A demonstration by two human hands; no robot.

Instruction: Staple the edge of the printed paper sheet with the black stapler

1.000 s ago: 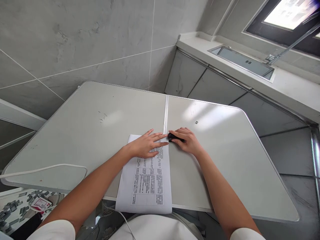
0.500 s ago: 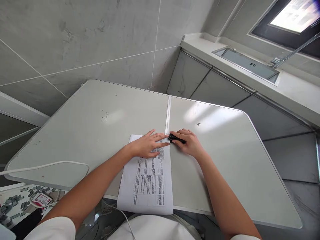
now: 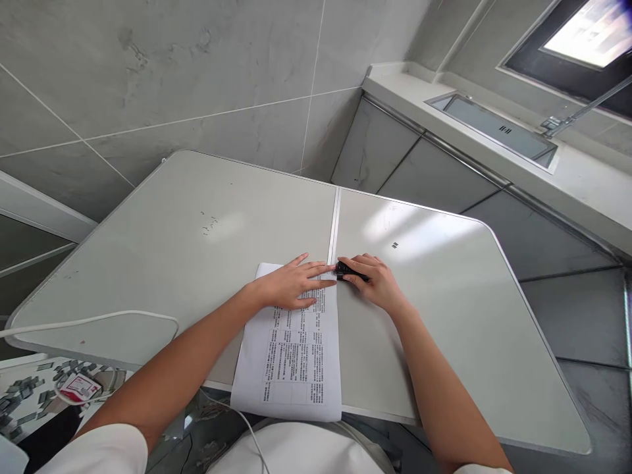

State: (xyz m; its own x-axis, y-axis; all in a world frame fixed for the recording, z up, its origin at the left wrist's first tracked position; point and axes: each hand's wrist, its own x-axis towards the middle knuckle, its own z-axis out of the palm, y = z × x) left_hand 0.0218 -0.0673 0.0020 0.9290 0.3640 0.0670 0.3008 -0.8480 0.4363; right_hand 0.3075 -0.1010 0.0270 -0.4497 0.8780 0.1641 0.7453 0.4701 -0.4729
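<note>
A printed sheet of paper (image 3: 291, 355) lies on the white folding table (image 3: 444, 316) and hangs a little over its near edge. My left hand (image 3: 289, 284) rests flat on the top of the sheet, fingers stretched out toward the right. My right hand (image 3: 372, 280) is closed round a small black object (image 3: 345, 270), possibly a stapler, set against the sheet's top right corner. The fingertips of both hands almost meet there.
A white cable (image 3: 89, 321) runs across the table's left near corner. A seam (image 3: 336, 224) divides the tabletop. A counter with a sink (image 3: 488, 125) and faucet (image 3: 577, 112) stands at the right. Small items and a red-and-white pack (image 3: 76, 387) lie on the floor at left.
Both hands stay in place on the paper and the black object. Only the view has shifted slightly.
</note>
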